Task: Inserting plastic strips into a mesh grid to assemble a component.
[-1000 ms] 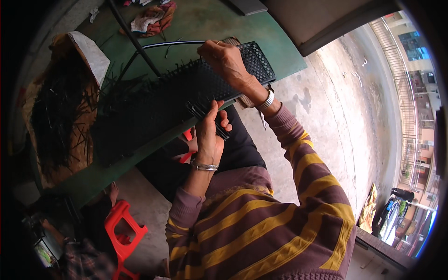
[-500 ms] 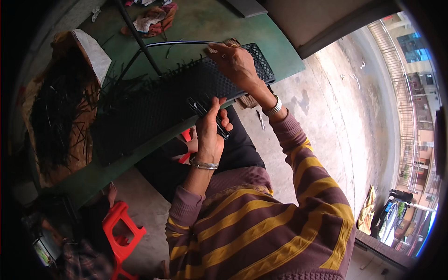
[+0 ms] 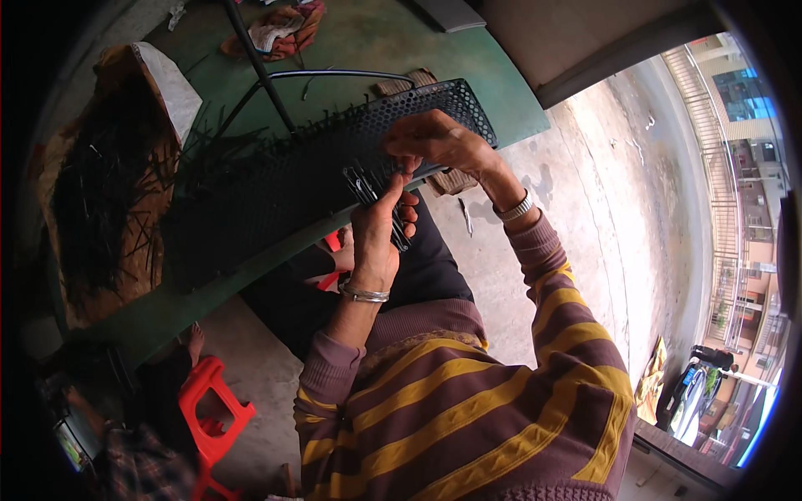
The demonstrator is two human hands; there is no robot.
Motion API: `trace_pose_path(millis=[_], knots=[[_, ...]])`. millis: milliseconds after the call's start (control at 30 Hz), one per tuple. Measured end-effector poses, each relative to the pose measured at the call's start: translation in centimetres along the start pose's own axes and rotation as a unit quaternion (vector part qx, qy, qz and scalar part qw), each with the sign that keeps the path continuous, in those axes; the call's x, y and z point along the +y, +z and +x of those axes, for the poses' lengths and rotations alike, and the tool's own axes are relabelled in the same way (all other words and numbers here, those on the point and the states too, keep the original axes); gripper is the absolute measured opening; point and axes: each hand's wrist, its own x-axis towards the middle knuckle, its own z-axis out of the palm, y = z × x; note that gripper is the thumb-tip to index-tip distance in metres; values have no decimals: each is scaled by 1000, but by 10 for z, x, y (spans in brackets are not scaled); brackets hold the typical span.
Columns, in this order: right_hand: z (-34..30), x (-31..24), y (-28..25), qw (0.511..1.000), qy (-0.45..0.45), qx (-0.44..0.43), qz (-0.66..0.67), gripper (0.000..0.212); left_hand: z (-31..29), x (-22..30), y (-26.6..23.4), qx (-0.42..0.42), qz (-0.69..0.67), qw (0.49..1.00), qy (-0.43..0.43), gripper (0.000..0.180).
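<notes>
Since a second ago my right hand [image 3: 439, 142] has dropped to meet my left hand [image 3: 378, 238], which grips black clips [image 3: 376, 196]; right fingers pinch one at the black mesh panel [image 3: 276, 192] on the green table [image 3: 418, 50]

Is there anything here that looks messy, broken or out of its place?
Thin black strips spill loosely from the torn cardboard box onto the green table, fanned beside the black perforated panel instead of staying inside. No damage is visible elsewhere.
</notes>
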Motion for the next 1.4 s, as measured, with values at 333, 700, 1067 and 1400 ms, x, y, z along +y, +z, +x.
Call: trace_pose_path(millis=[333,700,1067,1400], knots=[[7,-20,-12,932,-146,309,-120,12,-4,0,-1,-5,-32,999,-21,39],[41,2,-19,870,-264,314,-276,9,5,-23,-11,6,-112,993,-38,22],[37,0,-16,889,-217,323,-242,10,-2,-18,-5,-10,-84,996,-22,23],[46,15,-20,895,-225,270,-277,11,-1,-24,-9,-15,-84,996,-7,19]])
